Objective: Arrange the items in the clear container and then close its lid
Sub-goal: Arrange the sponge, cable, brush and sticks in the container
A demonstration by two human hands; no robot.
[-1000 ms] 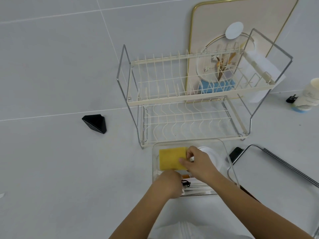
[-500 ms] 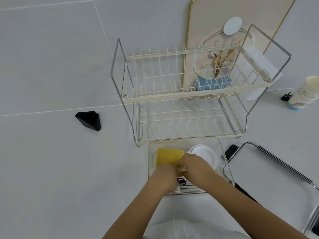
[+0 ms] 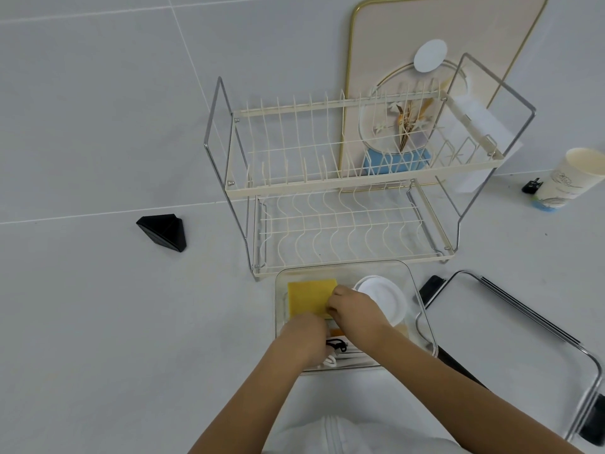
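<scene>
Arranging step in hand, lid not yet on: both our hands are down inside the clear container (image 3: 417,291), which sits on the desk (image 3: 98,322) directly ahead of us. Right hand (image 3: 355,308) has fingers pinched on the near edge of the yellow sponge (image 3: 309,296); a white round dish (image 3: 384,294) lies just right of it. Left hand (image 3: 306,339) curls over small items by the near wall, grip hidden, cannot tell. Next, we judge: seat the sponge flat, withdraw, fetch the lid (image 3: 510,335) lying right of the right hand. Dish rack (image 3: 343,188) crowds the far rim; open room leftward
</scene>
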